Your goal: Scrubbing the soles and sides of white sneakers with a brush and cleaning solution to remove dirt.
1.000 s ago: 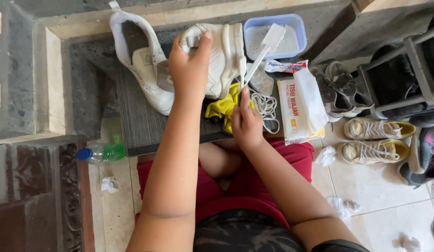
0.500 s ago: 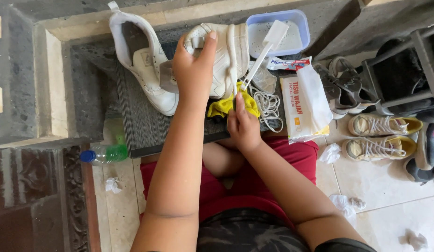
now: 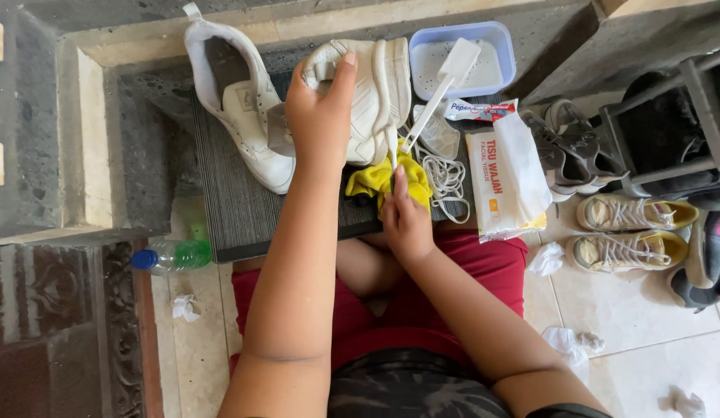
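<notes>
My left hand (image 3: 323,116) grips a white sneaker (image 3: 371,93), holding it tilted above a dark ribbed mat (image 3: 236,205). My right hand (image 3: 405,220) holds a white brush (image 3: 441,93) by its handle, with the brush head up over a blue tub (image 3: 464,58). A yellow cloth (image 3: 379,179) lies bunched under that hand, beside loose white laces (image 3: 446,178). A second white sneaker (image 3: 236,101) lies on the mat to the left.
A pack of facial tissues (image 3: 503,182) and a toothpaste tube (image 3: 483,110) lie right of the mat. Several shoes (image 3: 631,213) and a dark shoe rack (image 3: 669,116) stand at the right. A plastic bottle (image 3: 170,254) lies at the left; crumpled tissues (image 3: 565,340) dot the tiled floor.
My left hand has turned the sneaker slightly and shifted its grip. My right hand with the brush has dropped a little toward the yellow cloth.
</notes>
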